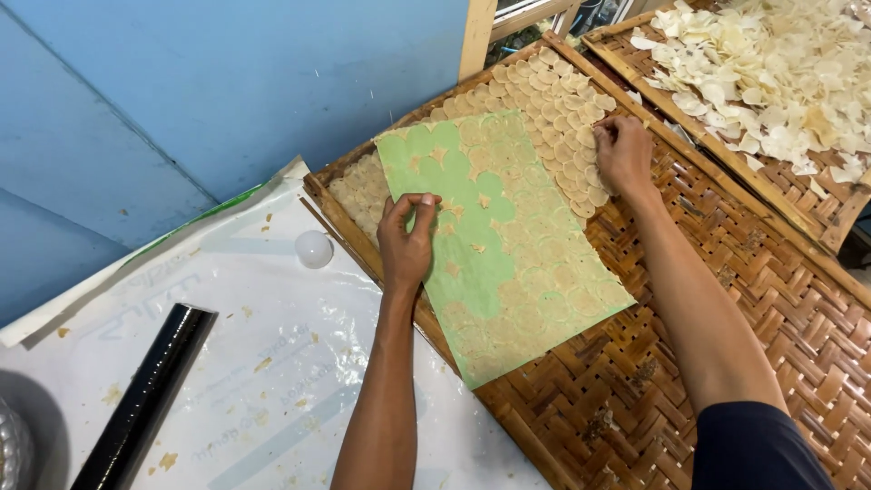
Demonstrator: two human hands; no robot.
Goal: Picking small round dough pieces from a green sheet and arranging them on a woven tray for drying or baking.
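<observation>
Green sheet (494, 249): thin, rectangular, laid at a slant across the near-left part of a woven bamboo tray (726, 299), one corner overhanging the tray's wooden rim toward the white plastic sheet (272, 363). Covered for the most part with pale round wafers (544, 263), thin and overlapping like scales (bare green patches left mainly toward the left edge and centre). Left hand (406, 238): palm down on the sheet's left portion, thumb and fingers pinched together on a single wafer there. Right hand (622, 150): at the far right edge of the sheet, fingers curled shut on the rim of the wafer layer; exactly which wafer was pinched, not discernible. More round wafers (553, 100): spread straight on the tray beyond and beside the sheet, up to the far corner. Second bamboo tray (821, 218): just beside the first, to the right, heaped with loose whitish chips (780, 73). White plastic sheet: under the tray's left edge, flecked with crumbs, bearing a small translucent white ball (314, 248) near the rim and a black glossy roll (145, 399) lying diagonally, well apart from both hands. Blue wall (227, 82) behind.
</observation>
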